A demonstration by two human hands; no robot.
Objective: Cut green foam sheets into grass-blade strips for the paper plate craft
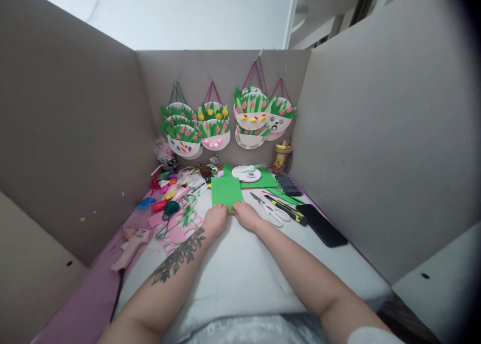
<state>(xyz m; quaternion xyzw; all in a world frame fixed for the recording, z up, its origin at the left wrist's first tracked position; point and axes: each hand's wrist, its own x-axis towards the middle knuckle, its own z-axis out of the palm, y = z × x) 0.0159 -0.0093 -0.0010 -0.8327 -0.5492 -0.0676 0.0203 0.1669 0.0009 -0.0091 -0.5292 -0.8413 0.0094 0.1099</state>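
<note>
You have the bright-green rectangular sheet (226, 190) out in front of you above the white-covered desk (240, 279), and both your hands are at its near edge. Your left hand (216, 220) is closed narrowly on the near left corner; your right hand (246, 216) is closed on the near right one, the two just beside each other. Fingertips on the underside are hidden from you.

Just beyond the sheet, to its right, sits a round white plate (240, 177) with a pale tube-like item (248, 168) lying on it, over larger flat green sheets (267, 182). Right of the sheet, near your right hand, lie white-handled scissors (276, 216), then yellow-and-black slim cutters (288, 210), then a black flat rectangular device (322, 225). Left of the sheet, you have pink paper with cut-out holes (161, 223), a dark-green yarn ball (172, 207) and, farther out and nearer you, a pink glue gun (132, 249). Beyond the sheet, white half-round baskets with paper tulips (214, 133) hang on the grey partition (221, 66).
</note>
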